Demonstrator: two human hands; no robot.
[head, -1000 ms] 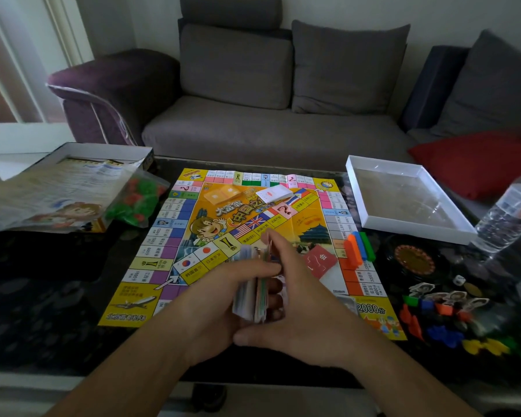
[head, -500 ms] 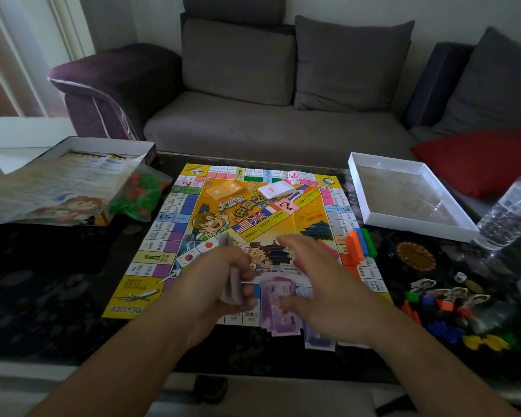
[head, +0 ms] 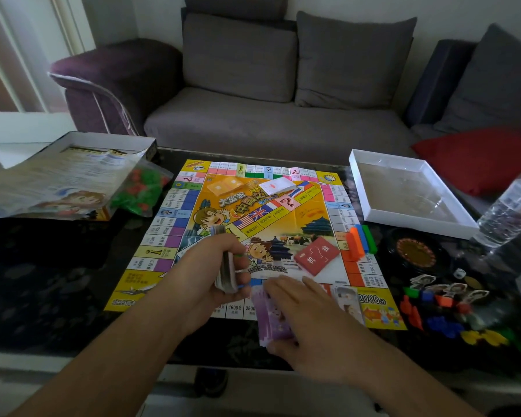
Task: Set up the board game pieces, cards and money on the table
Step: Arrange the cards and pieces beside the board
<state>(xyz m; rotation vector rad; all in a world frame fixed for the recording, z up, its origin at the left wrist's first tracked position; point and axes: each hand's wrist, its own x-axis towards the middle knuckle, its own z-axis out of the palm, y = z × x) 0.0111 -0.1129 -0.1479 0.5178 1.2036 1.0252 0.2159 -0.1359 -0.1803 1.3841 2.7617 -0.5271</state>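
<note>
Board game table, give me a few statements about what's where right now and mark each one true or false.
1. The left hand grips a stack of play money. True.
2. The right hand holds the red card deck. False: it rests flat on purple bills; the deck lies apart on the board.
3. The white tray sits right of the board. True.
4. The bag of green and red pieces lies inside the white tray. False: it lies left of the board.
</note>
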